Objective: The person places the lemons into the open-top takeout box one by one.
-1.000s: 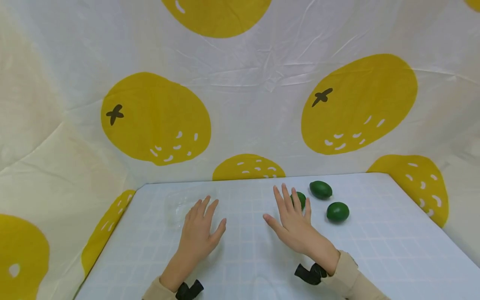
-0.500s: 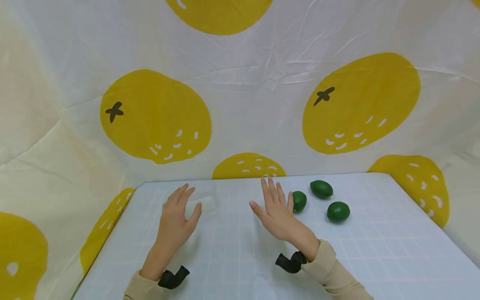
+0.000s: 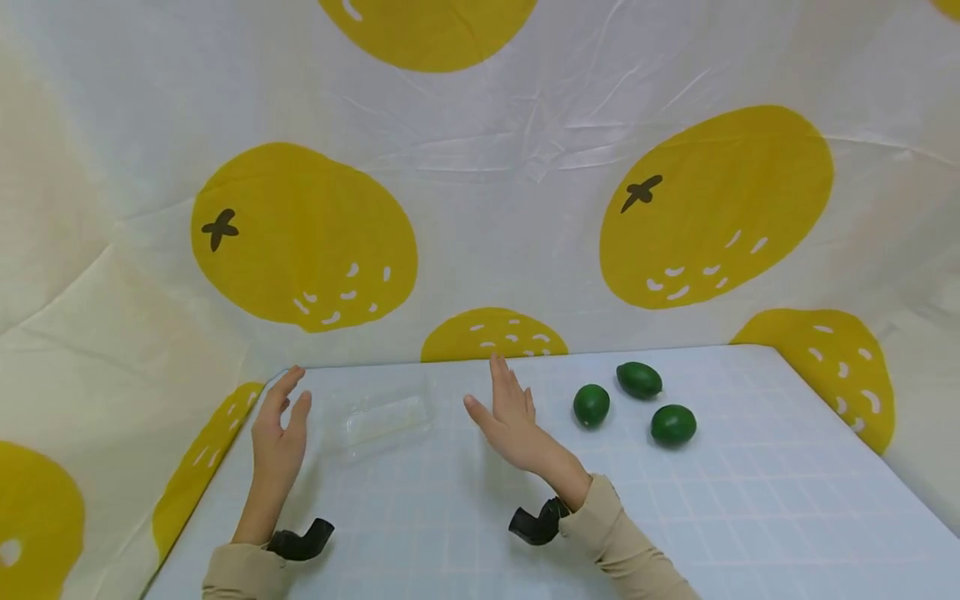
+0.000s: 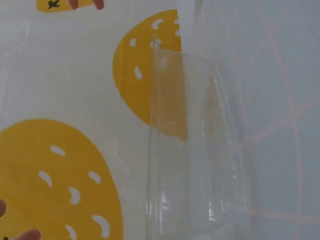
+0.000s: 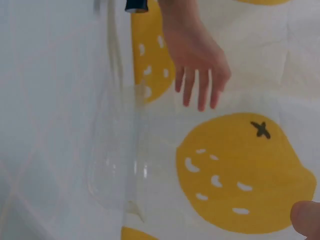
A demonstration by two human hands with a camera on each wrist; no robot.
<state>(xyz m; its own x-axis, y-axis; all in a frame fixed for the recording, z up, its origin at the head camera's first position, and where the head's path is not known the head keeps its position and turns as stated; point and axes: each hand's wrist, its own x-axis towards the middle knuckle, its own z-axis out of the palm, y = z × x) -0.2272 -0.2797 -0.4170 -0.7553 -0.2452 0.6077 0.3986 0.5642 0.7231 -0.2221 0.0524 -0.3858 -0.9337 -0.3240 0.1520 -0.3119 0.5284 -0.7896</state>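
Note:
A clear plastic box (image 3: 382,421) sits on the table toward the back left, between my two hands. To its left hovers my left hand (image 3: 277,437), fingers slightly bent and holding nothing. My right hand (image 3: 513,425) is raised on the box's right side, palm turned toward it, thumb apart from the straight fingers. The left wrist view shows the see-through box (image 4: 200,150) close up, with only fingertips at the frame's edges. In the right wrist view the box (image 5: 112,160) appears at left, and the left hand (image 5: 197,57) shows beyond it with its fingers spread.
Three green limes lie right of my right hand: one lime (image 3: 591,406) nearest to it, another lime (image 3: 639,380) behind, a third lime (image 3: 673,426) in front. The table (image 3: 465,533) has a pale checked cover. A fruit-printed curtain (image 3: 510,242) rises along its back edge.
Both hands have moved left. The left hand passed over the clear box to its far left side, uncovering it; the right hand left the nearest lime and turned its palm leftward.

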